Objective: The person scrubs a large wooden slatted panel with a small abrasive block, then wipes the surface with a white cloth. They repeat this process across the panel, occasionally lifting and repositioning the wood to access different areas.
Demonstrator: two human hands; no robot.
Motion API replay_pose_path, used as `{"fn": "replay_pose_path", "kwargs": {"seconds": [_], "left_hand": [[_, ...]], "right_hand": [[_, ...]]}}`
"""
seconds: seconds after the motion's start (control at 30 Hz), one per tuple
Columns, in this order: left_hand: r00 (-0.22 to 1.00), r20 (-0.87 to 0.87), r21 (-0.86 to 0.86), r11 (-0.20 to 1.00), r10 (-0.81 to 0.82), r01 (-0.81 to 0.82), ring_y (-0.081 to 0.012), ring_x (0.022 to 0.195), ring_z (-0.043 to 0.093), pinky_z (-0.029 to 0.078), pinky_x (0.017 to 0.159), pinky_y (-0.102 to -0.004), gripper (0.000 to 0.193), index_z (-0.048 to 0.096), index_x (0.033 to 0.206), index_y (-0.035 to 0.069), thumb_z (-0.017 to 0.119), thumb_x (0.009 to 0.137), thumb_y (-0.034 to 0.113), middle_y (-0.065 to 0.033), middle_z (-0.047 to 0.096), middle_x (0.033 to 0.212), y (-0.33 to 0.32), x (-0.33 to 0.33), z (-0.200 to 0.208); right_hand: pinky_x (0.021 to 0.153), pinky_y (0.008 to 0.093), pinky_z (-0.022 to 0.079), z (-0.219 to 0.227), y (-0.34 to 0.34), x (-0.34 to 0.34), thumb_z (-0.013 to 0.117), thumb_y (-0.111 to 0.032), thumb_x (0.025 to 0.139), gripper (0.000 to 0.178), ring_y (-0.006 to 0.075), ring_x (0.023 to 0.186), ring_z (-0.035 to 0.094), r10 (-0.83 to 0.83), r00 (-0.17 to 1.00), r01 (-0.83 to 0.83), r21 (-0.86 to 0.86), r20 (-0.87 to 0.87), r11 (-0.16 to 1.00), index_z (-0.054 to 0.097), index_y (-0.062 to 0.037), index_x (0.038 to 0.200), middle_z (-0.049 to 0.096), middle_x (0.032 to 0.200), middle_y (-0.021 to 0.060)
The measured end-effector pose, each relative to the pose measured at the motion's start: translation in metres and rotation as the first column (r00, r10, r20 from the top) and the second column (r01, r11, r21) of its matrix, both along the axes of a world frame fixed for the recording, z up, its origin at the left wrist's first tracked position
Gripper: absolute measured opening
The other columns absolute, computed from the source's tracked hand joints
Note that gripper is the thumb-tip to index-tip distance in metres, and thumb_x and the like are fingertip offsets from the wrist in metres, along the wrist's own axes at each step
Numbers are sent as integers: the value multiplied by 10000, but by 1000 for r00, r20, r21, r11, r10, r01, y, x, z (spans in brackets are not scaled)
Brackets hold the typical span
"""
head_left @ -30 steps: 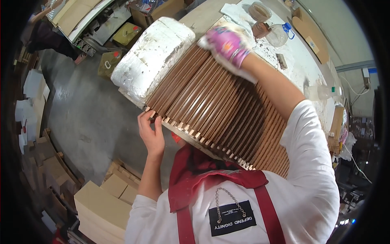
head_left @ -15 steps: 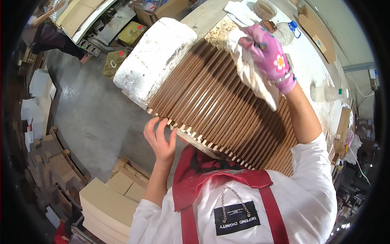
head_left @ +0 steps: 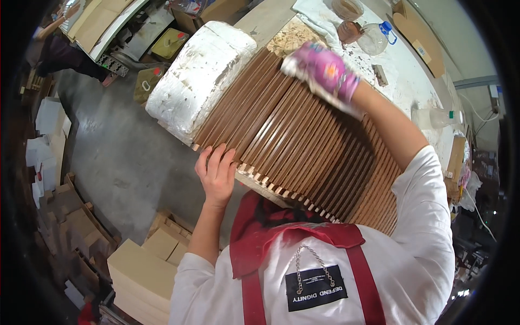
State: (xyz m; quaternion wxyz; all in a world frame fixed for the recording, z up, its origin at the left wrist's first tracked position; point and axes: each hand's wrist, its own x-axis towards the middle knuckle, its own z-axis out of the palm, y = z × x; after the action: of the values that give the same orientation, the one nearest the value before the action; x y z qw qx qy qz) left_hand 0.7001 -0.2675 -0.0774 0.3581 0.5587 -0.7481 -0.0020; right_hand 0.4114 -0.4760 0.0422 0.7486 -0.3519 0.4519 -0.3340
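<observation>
across the brown slats [head_left: 292, 135], gloved right hand [head_left: 326, 70] grasps white cloth [head_left: 309, 83]; flat, lengthwise strokes likely work best; bare left hand [head_left: 219, 176], unclenched, rests by near ends.

A wide fisheye looks down from the wearer's head – over the chest [head_left: 273, 260], onto both hands [head_left: 218, 176].

The bare left hand [head_left: 219, 179] lies at the near left, fingers [head_left: 215, 157] spread slightly and pointing far, at least 3 visible. The gloved right hand [head_left: 324, 70], motion-blurred, reaches far, its forearm [head_left: 387, 114] slanting left.
</observation>
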Motion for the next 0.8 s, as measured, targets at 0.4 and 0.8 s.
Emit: {"fn": "replay_pose_path", "kwargs": {"seconds": [0.4, 0.8], "left_hand": [[1000, 23, 59, 998, 14, -16, -301, 1251, 444, 301, 1040, -442, 284, 706, 1144, 126, 679, 868, 184, -44, 598, 1294, 2, 0, 7], [953, 194, 150, 967, -233, 206, -263, 1317, 473, 238, 1128, -473, 412, 657, 1241, 119, 570, 877, 294, -31, 583, 1387, -13, -28, 34]], "right_hand": [[510, 241, 597, 20, 45, 17, 541, -335, 980, 398, 229, 760, 681, -164, 898, -90, 535, 409, 840, 555, -9, 1209, 618, 1083, 231], [616, 277, 627, -70, 53, -5, 534, -275, 992, 308, 236, 809, 702, 160, 857, -511, -770, -489, 381, 594, -45, 1187, 664, 981, 119]]}}
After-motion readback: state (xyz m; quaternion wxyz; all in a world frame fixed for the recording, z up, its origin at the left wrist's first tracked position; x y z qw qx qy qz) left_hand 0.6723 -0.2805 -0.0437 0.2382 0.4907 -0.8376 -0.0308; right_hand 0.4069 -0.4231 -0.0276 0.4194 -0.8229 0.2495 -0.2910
